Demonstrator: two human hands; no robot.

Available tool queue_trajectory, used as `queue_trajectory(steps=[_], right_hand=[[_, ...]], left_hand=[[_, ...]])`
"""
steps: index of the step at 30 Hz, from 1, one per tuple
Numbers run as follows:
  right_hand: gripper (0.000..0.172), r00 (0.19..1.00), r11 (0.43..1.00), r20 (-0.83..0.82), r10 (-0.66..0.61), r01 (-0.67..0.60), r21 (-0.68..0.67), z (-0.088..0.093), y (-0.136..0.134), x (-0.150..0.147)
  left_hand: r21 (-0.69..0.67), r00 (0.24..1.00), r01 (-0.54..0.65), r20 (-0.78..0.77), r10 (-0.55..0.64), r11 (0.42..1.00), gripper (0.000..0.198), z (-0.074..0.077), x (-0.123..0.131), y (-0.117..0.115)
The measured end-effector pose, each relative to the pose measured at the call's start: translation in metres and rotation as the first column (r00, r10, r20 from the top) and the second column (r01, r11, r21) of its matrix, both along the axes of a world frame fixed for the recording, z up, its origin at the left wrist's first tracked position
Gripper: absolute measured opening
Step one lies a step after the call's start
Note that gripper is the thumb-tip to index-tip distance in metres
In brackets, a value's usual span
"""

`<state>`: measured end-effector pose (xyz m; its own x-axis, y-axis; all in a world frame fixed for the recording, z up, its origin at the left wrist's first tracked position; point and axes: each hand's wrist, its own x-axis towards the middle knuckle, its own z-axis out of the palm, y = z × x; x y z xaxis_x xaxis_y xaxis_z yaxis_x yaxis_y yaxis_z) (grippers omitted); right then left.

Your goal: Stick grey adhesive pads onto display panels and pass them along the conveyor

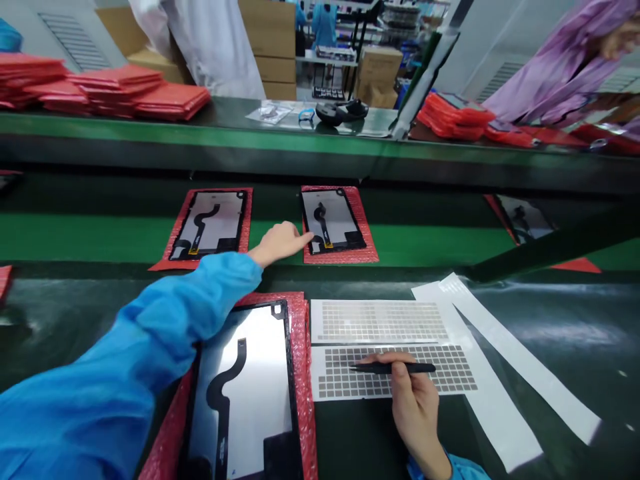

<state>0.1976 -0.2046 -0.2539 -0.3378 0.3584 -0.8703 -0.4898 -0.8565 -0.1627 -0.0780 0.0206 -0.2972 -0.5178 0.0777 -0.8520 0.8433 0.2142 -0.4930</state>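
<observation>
My left hand [283, 242] reaches across to the conveyor, closed at the left edge of a display panel [337, 217] on red bubble wrap. Its thumb lies over the panel's dark border; the other fingers are mostly hidden. Black tweezers [417, 367] are in my right hand [415, 400], tips pointing left over a white sheet of small grey square stickers [465, 377]. Directly before me, partly under my left sleeve, lies a larger-looking display panel [260, 387] with a black flex cable [223, 413], resting on red bubble wrap [309, 427].
Another panel [223, 217] sits left on the green conveyor [415, 243], and one [525, 217] at right behind a dark bar [550, 247]. A second sticker sheet [380, 321] and white strips [530, 367] lie at right. Red packets [170, 100] line the raised shelf.
</observation>
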Motion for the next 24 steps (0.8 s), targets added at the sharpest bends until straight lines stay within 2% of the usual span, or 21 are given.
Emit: queue_trajectory(steps=[2, 5, 10, 15, 17, 19, 21, 24], right_hand=[[0.025, 0.999, 1.000, 0.030, 0.028, -0.028, -0.006, -0.002, 0.000, 0.001], [0.025, 0.998, 0.999, 0.050, 0.046, -0.046, -0.008, -0.004, 0.000, 0.002], [0.027, 0.992, 0.998, 0.113, 0.048, -0.053, 0.040, -0.006, 0.005, -0.001], [0.029, 0.985, 0.997, 0.161, 0.069, -0.075, 0.030, -0.010, 0.000, -0.001], [0.030, 0.984, 0.998, 0.168, 0.054, -0.057, 0.015, -0.012, -0.005, 0.000], [0.031, 0.984, 0.999, 0.176, 0.039, -0.040, 0.001, -0.015, -0.011, 0.001], [0.032, 0.982, 1.000, 0.190, 0.016, -0.013, -0.016, -0.017, -0.016, 0.002], [0.033, 0.979, 0.998, 0.199, -0.032, 0.042, -0.046, -0.020, -0.021, 0.001]], left_hand=[[0.005, 0.990, -0.097, -0.107, 0.097, 0.995, 0.035, -0.025, -0.017, 0.004], [0.033, 0.950, -0.253, -0.182, 0.254, 0.967, 0.037, -0.044, -0.026, 0.000], [0.172, 0.857, -0.450, -0.190, 0.478, 0.876, 0.040, -0.045, -0.020, -0.007], [0.384, 0.788, -0.557, -0.036, 0.615, 0.736, 0.039, -0.033, -0.010, -0.001], [0.472, 0.780, -0.559, 0.019, 0.626, 0.682, 0.038, -0.018, -0.006, 0.006], [0.541, 0.776, -0.553, 0.057, 0.628, 0.634, 0.034, 0.008, -0.002, 0.016], [0.581, 0.771, -0.557, 0.094, 0.630, 0.594, 0.028, 0.049, 0.007, 0.028], [0.584, 0.753, -0.589, 0.144, 0.642, 0.559, 0.032, 0.133, 0.028, 0.040]])
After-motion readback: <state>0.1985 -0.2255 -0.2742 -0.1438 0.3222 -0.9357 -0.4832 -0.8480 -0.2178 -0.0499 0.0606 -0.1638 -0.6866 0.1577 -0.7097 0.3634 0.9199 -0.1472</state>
